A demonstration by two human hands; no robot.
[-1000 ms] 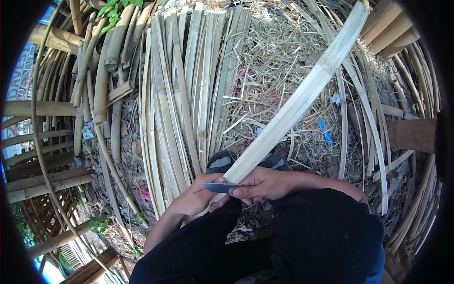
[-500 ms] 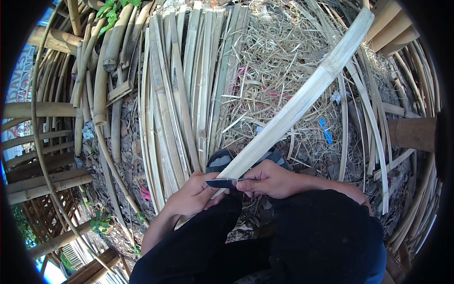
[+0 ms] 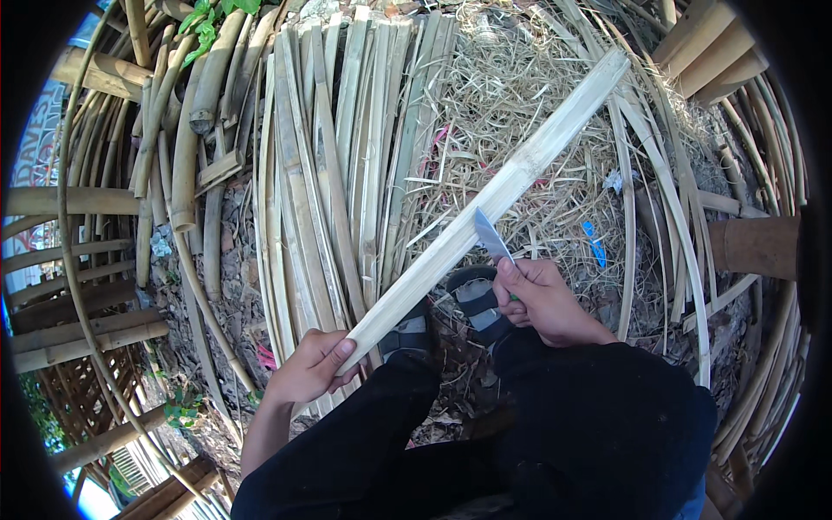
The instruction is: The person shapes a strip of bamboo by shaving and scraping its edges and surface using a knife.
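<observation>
A long pale bamboo strip [image 3: 464, 234] slants from the lower left up to the far right. My left hand [image 3: 312, 364] is closed around its near end, the thumb on top. In my right hand [image 3: 539, 299] is a knife [image 3: 491, 232], gripped by its handle, which the fingers mostly cover. The blade points up and to the left, its tip at the strip's right edge near the middle; I cannot tell whether it is pressed into the bamboo. Both forearms rest close to my dark-clothed knees.
Several split bamboo strips [image 3: 299, 182] lie side by side at the left of centre. Curled shavings [image 3: 511, 95] cover the ground to their right. A blue scrap [image 3: 594, 244] lies among them. Bamboo poles [image 3: 184, 165] stand at left; my sandals [image 3: 477, 299] are below the strip.
The knife has moved up and right along the strip, away from my left hand. My left hand has shifted down and left, drawing the strip with it.
</observation>
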